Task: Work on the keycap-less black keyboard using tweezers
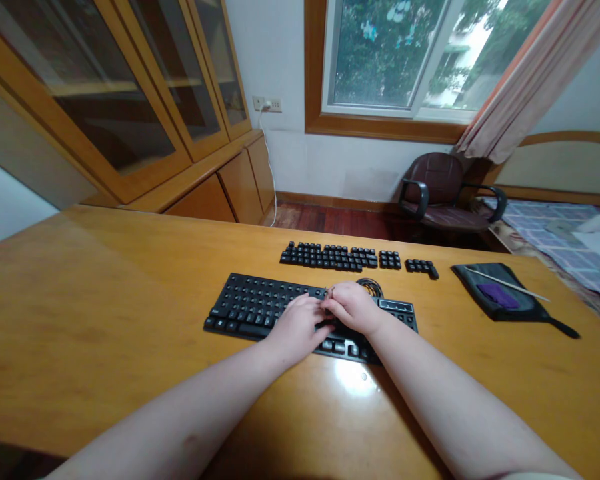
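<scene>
A black keyboard (260, 301) lies on the table in front of me. Many of its keycaps are off, showing bare key posts, while the bottom rows still carry some caps. My left hand (300, 327) rests on the middle of the keyboard, thumb apart from the fingers. Close against it, my right hand (354, 307) is bent over the keyboard with its fingers drawn together; whatever is between them is hidden. Behind the keyboard, loose black keycaps (325, 256) stand in rows, with smaller groups of keycaps (390, 260) to their right.
A coiled black cable (371, 287) lies behind my right hand. On the right of the wooden table (105, 313) is a flat black pouch (485, 273) with a strap, bearing a purple cloth (497, 295) and a thin stick (510, 285). An armchair (435, 180) stands beyond.
</scene>
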### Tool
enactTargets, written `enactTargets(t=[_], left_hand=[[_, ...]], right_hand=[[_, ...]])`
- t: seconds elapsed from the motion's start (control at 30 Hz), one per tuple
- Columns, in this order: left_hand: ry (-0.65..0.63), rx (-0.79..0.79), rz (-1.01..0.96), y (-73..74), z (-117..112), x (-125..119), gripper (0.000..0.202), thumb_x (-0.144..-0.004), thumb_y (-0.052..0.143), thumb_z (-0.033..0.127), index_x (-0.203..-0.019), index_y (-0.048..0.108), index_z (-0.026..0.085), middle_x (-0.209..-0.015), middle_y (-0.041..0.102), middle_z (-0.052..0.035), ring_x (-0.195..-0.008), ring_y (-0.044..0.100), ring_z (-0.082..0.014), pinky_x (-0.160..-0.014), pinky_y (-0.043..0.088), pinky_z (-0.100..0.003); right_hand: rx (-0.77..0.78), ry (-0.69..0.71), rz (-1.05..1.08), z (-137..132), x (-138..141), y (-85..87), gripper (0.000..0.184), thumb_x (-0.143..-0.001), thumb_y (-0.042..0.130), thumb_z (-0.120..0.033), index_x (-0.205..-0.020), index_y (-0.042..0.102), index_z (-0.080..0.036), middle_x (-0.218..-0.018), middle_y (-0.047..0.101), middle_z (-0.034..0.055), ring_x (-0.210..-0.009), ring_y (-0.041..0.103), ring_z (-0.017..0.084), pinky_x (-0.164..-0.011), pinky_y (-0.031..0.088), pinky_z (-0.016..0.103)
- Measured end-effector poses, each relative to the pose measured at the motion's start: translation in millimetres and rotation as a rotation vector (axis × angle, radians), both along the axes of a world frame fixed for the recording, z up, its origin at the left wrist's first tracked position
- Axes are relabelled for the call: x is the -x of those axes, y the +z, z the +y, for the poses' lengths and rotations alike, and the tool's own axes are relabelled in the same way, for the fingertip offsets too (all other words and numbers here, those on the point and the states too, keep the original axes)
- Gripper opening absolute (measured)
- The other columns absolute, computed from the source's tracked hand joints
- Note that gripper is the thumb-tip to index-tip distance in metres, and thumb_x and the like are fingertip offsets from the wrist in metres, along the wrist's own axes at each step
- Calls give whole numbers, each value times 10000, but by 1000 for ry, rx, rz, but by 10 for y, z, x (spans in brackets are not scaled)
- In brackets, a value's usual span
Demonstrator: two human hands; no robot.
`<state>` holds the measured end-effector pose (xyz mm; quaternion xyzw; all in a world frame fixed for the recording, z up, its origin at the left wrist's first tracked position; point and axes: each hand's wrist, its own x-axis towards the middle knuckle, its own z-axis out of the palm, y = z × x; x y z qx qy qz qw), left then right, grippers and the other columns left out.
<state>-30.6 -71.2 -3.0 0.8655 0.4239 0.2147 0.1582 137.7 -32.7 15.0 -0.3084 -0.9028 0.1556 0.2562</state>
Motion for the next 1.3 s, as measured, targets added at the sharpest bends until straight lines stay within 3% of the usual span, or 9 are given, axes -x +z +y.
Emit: enactTargets(t=[0.27,0.4,0.47,0.67,0.93,1.1,1.23,1.3], left_hand=[[-86,62,-158,93,-20,-49,202,-819,557,239,-1002,641,217,-1056,662,-24,-1019,579,-184,-969,406,-357],[-4,96,-184,67,-26,-52,202,-820,550,236,-997,640,202,-1006,674,-36,-964,602,-191,-907,452,-339],[60,116,-222,52,-25,-42,193,-814,559,254,-978,644,196,-983,676,-42,-941,609,-191,-881,468,-331],[211,256,-420,56,-8,-24,192,-765,617,250,-945,645,189,-902,666,-34,-767,631,-151,-756,520,-291],[242,298,-463,45,13,-27,252,-678,690,222,-921,633,186,-892,635,-25,-744,605,-137,-730,523,-281],[222,286,-507,-15,31,-20,253,-677,654,159,-927,618,179,-886,613,-34,-790,596,-150,-760,521,-303],[245,340,-614,-52,38,-9,297,-687,647,167,-981,615,188,-916,600,-44,-850,591,-158,-793,513,-307],[270,371,-678,-38,44,1,242,-702,647,204,-942,624,180,-922,603,-50,-851,591,-160,-791,510,-306]], right_hand=[[-83,-102,172,-12,-15,53,514,-938,240,-428,-598,539,-183,-563,558,42,-553,511,138,-563,388,252],[-61,-138,241,8,-2,66,516,-926,265,-460,-571,519,-183,-539,550,36,-530,506,135,-542,386,250],[26,-224,310,19,4,60,521,-911,285,-494,-553,503,-185,-511,538,27,-513,512,135,-528,387,250],[521,-458,604,60,41,18,480,-848,393,-573,-570,479,-191,-391,476,-37,-355,461,103,-403,356,211],[659,-444,756,88,82,-24,446,-805,468,-587,-631,525,-180,-374,486,-47,-329,460,102,-375,351,202],[570,-431,869,83,60,-18,436,-839,438,-556,-677,565,-171,-475,541,-20,-406,516,115,-433,413,230],[321,-476,964,112,-18,48,414,-905,364,-468,-758,606,-167,-657,623,31,-628,609,145,-618,493,277],[194,-486,912,131,-71,110,357,-920,363,-409,-854,626,-178,-741,643,42,-742,622,158,-725,495,313]])
